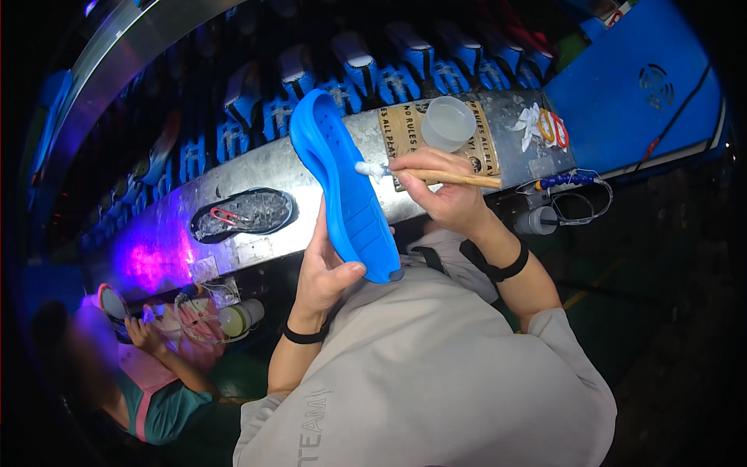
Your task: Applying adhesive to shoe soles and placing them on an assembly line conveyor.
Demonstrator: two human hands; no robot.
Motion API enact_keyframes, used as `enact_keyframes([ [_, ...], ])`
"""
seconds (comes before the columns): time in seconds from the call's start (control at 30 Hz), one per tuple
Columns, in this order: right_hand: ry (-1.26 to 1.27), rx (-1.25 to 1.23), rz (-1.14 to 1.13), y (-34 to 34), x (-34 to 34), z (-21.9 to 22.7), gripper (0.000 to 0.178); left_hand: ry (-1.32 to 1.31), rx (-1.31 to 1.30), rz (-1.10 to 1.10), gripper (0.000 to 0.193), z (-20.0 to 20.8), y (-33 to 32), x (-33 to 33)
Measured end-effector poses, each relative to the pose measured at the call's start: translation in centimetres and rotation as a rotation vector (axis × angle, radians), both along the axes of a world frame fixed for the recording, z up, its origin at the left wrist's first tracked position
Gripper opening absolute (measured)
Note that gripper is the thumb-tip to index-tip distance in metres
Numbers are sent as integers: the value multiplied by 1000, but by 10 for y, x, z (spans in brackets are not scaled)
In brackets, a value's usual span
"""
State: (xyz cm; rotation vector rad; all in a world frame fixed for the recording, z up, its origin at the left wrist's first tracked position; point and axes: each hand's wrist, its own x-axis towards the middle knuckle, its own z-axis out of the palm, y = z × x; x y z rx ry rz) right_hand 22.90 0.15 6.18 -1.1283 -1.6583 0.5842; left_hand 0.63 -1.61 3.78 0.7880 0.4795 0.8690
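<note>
A blue shoe sole (354,204) slants mid-frame, hollow side showing; a wooden-handled brush (455,178), nearly level, white tip at the sole's right edge.

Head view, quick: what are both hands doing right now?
Left hand: closed on the near end of the blue shoe sole.
Right hand: closed, holding the wooden-handled brush.

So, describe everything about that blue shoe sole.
The blue, rubbery-looking shoe sole is hollow, with a raised rim, pits at the far end, grooves nearer, and a dark corner. Bare left fingers hold it tilted, partly over a silvery metal bench; a wooden-handled, white-tipped brush overlaps its right edge, contact unclear.
</note>
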Motion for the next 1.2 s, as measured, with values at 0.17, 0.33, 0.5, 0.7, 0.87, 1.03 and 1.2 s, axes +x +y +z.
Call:
enact_keyframes([
  [0.17,24,-13,3,-13,-6,-4,9,-16,14,-7,111,-3,5,-4],
  [0.33,66,-122,21,-25,-7,-3,7,5,19,24,110,-6,7,-11],
  [0.5,48,-142,46,-36,-7,2,6,74,114,126,114,-14,11,-16],
  [0.7,17,-212,93,-44,-3,9,5,78,101,70,114,-12,9,-17],
  [0.87,202,-239,72,-47,-1,15,8,87,151,105,113,-5,11,-15],
  [1.03,293,-160,3,-39,1,12,10,82,171,67,115,-3,12,-15],
  [1.2,134,-74,62,-36,-3,4,9,90,222,149,112,-7,15,-17],
])
